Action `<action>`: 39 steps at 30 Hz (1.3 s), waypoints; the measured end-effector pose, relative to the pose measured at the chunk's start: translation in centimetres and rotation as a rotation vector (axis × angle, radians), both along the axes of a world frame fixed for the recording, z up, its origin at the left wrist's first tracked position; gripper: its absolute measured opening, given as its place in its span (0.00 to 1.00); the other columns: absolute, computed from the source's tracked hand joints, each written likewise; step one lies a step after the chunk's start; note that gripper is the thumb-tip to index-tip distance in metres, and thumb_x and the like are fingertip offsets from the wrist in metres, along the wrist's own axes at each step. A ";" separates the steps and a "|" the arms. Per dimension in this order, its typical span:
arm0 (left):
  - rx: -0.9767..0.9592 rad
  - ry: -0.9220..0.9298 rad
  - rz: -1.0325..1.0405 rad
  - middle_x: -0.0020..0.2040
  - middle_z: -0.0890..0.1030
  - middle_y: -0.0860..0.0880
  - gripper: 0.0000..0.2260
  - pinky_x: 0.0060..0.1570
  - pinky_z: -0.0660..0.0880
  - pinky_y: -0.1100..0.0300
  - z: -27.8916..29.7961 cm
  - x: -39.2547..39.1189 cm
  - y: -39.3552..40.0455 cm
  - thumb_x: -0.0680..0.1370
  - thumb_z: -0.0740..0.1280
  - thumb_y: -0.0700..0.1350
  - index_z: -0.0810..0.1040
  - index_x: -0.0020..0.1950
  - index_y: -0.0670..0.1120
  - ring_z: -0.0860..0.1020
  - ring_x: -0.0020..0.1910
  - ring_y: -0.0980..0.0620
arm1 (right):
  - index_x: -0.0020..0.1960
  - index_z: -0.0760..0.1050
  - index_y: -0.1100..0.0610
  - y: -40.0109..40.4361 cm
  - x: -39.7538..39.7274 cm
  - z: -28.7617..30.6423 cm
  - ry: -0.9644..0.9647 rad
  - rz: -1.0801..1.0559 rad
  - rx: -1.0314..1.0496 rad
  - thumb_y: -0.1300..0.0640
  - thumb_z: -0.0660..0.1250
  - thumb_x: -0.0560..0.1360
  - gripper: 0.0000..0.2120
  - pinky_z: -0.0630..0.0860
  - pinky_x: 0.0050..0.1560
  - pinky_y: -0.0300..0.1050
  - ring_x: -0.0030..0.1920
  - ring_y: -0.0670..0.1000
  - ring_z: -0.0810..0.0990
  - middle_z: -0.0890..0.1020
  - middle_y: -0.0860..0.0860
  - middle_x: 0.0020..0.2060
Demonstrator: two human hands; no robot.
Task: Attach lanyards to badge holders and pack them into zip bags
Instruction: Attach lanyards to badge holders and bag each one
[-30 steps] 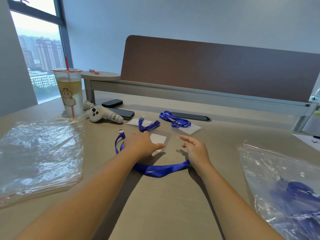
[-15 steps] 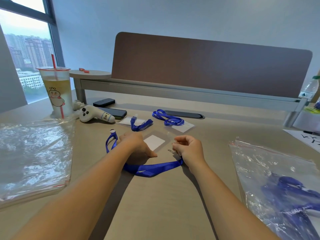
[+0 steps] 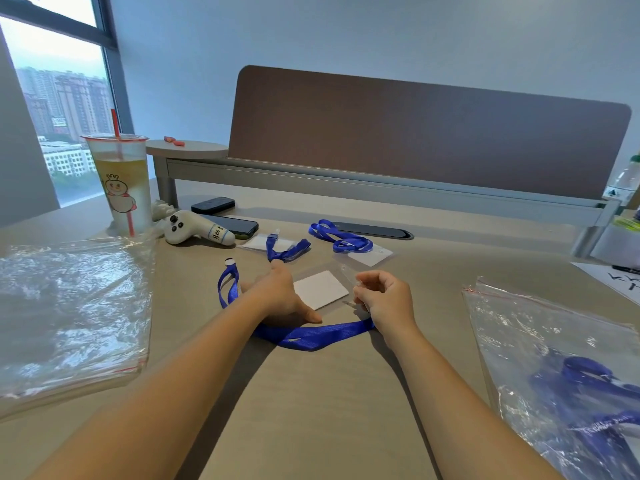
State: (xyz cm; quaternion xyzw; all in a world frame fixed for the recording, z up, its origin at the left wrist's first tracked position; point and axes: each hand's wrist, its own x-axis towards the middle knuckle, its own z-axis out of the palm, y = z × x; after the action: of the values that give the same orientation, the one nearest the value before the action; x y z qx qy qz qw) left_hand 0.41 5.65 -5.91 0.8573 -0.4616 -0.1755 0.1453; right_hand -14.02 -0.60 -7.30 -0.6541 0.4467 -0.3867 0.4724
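Observation:
A clear badge holder [image 3: 323, 289] with a white card inside lies flat on the desk between my hands. My left hand [image 3: 277, 296] rests on its left edge with fingers spread flat. My right hand [image 3: 384, 299] has curled fingers that pinch the metal clip of a blue lanyard [image 3: 311, 332] at the holder's right edge. The lanyard loops under my left wrist to a white end at the left. Two more lanyards [image 3: 341, 240] with holders lie farther back.
A stack of empty zip bags [image 3: 69, 306] lies at the left. A zip bag [image 3: 571, 382] holding blue lanyards lies at the right. A drink cup [image 3: 121, 188], a white plush toy [image 3: 194, 232] and two phones stand behind. A brown divider panel closes off the back.
My right hand has closed from an open reach to a pinch on the lanyard clip near the holder's edge. My left hand has settled flat beside the holder. The head camera has shifted slightly.

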 end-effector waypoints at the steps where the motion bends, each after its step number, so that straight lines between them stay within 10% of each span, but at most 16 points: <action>1: -0.053 0.029 -0.020 0.62 0.72 0.43 0.42 0.60 0.71 0.54 -0.1 -0.2 0.1 0.66 0.74 0.54 0.53 0.69 0.43 0.72 0.60 0.46 | 0.53 0.74 0.57 0.0 0.0 0.0 -0.012 -0.002 -0.002 0.65 0.63 0.75 0.09 0.72 0.31 0.31 0.37 0.46 0.76 0.76 0.50 0.45; 16: -0.615 0.625 -0.010 0.63 0.75 0.41 0.31 0.58 0.72 0.53 1.8 -0.1 3.9 0.71 0.70 0.35 0.59 0.68 0.49 0.73 0.62 0.44 | 0.48 0.76 0.56 1.8 0.4 1.9 -0.324 -0.004 0.070 0.65 0.63 0.75 0.07 0.75 0.33 0.33 0.35 0.46 0.75 0.77 0.49 0.37; 25: -0.787 0.749 -0.031 0.58 0.75 0.46 0.30 0.47 0.78 0.58 0.9 0.0 9.2 0.70 0.70 0.33 0.59 0.63 0.52 0.77 0.57 0.46 | 0.68 0.66 0.54 5.6 1.5 3.6 -0.274 0.172 -0.016 0.64 0.63 0.74 0.24 0.76 0.27 0.30 0.30 0.48 0.78 0.77 0.51 0.40; 28: -0.814 0.756 -0.053 0.51 0.74 0.51 0.27 0.39 0.79 0.65 0.6 0.0 10.2 0.70 0.69 0.31 0.61 0.58 0.54 0.77 0.50 0.51 | 0.72 0.57 0.52 6.4 1.5 3.6 -0.248 0.126 -0.020 0.62 0.66 0.72 0.32 0.76 0.27 0.30 0.31 0.49 0.77 0.77 0.50 0.39; 34: -0.709 0.381 -0.055 0.46 0.74 0.53 0.09 0.43 0.71 0.66 1.1 0.2 10.2 0.71 0.70 0.44 0.71 0.47 0.48 0.73 0.48 0.53 | 0.47 0.73 0.58 6.8 0.9 3.2 -0.143 0.175 -0.106 0.60 0.69 0.71 0.07 0.73 0.32 0.34 0.32 0.47 0.73 0.77 0.53 0.37; 39: -0.645 0.249 -0.105 0.36 0.73 0.55 0.07 0.40 0.69 0.66 2.4 -0.3 8.7 0.73 0.67 0.50 0.72 0.41 0.48 0.71 0.38 0.58 | 0.39 0.70 0.54 7.0 1.4 3.0 -0.073 0.197 -0.196 0.58 0.70 0.70 0.08 0.71 0.33 0.37 0.35 0.49 0.73 0.77 0.53 0.37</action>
State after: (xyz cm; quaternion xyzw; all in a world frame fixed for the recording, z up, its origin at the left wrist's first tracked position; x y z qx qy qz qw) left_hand 0.11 14.31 -3.47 0.7144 -0.5157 -0.1309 0.4546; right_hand -12.59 6.45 -4.32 -0.7231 0.3232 -0.4037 0.4579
